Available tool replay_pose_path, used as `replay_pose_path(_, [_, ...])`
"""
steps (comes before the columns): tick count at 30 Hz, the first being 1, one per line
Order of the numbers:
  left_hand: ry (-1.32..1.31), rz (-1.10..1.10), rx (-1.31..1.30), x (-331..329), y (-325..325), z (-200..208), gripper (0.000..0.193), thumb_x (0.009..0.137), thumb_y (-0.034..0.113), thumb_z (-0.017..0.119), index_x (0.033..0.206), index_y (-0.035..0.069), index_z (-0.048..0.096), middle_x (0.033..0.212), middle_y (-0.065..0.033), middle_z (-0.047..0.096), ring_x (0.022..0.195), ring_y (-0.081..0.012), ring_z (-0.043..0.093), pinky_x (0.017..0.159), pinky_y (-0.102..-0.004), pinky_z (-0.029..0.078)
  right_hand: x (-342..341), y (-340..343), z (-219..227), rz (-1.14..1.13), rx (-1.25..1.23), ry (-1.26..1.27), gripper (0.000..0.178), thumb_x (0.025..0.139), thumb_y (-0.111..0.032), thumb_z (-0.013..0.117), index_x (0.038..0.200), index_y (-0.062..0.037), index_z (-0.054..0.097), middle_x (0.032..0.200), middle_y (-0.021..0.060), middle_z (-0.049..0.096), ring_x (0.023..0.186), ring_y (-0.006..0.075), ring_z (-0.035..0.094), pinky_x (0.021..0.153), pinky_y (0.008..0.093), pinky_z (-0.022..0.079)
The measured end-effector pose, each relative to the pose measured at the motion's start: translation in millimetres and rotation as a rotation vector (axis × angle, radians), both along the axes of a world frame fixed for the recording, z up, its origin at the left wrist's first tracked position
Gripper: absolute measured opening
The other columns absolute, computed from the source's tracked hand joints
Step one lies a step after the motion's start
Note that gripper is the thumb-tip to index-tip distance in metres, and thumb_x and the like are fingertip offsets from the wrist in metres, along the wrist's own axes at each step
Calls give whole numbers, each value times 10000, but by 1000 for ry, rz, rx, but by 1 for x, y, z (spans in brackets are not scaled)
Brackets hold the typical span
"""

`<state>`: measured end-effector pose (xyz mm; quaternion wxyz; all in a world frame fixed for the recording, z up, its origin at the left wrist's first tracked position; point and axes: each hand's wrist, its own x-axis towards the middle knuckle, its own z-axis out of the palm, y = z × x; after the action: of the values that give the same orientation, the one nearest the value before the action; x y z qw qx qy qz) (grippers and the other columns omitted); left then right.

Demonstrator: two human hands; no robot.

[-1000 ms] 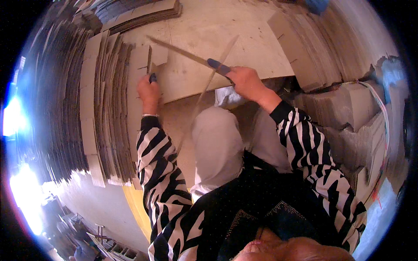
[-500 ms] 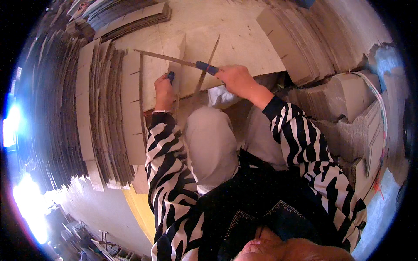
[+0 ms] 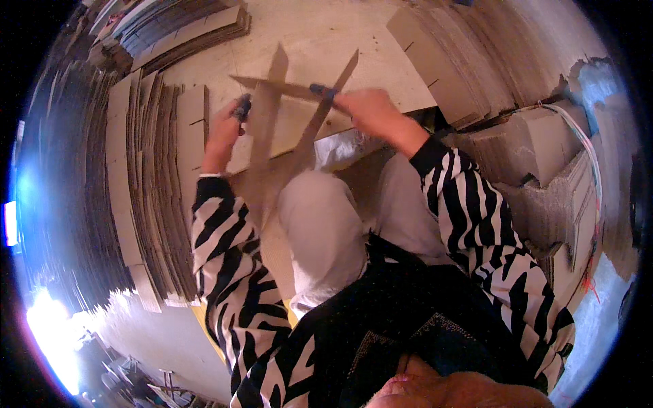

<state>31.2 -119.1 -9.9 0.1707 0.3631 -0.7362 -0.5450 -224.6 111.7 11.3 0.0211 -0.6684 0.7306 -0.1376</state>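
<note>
My right hand (image 3: 371, 112) is closed on crossed cardboard strips (image 3: 326, 112). One strip slants from upper right down toward my knees; another reaches left. Dark blue coverings show at the fingertips of both hands. To the left, my left hand (image 3: 223, 132) has its fingers curled beside the strips; what they hold, if anything, is hidden. Between my hands stands a longer, motion-blurred cardboard strip (image 3: 271, 102). All this is above the pale board (image 3: 326, 41) in front of my knees.
Tall stacks of flat cardboard pieces (image 3: 126, 170) line the left side. Another cardboard stack (image 3: 435, 64) lies at the far right, and a bundle (image 3: 194, 37) at the far left. Pale cords (image 3: 578, 129) hang over cardboard at the right. A whitish crumpled thing (image 3: 340, 148) is beneath the board's edge.
My left hand has moved left and slightly up. The upright strip has swung left at its top, and the crossed strips in my right hand have shifted and tilted.
</note>
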Motion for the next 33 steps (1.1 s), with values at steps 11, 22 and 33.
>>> replay_pose_path(11, [60, 282, -101, 73, 138, 96, 512, 981, 317, 468, 1425, 75, 391, 1226, -108, 580, 1087, -214, 565, 965, -347, 414, -100, -14, -5, -278, 19, -261, 378, 788, -76, 575, 1163, -115, 558, 1027, 181, 639, 974, 379, 599, 812, 442, 484])
replay_pose_path(22, [-359, 159, -731, 68, 142, 91, 280, 773, 26, 601, 1052, 34, 633, 953, -202, 638, 893, -403, 594, 758, -413, 485, -132, 87, -13, -662, -1, 296, 504, 792, -341, 693, 1206, -91, 549, 1401, 112, 409, 1299, 335, 357, 992, 557, 338])
replay_pose_path(33, [101, 516, -550, 66, 158, -25, 411, 886, 117, 576, 1254, -57, 518, 1211, -236, 561, 1116, -345, 545, 963, -384, 418, -183, 125, -27, -987, 14, 264, 438, 779, -230, 672, 1201, -162, 578, 1424, 91, 426, 1345, 305, 335, 1013, 603, 293])
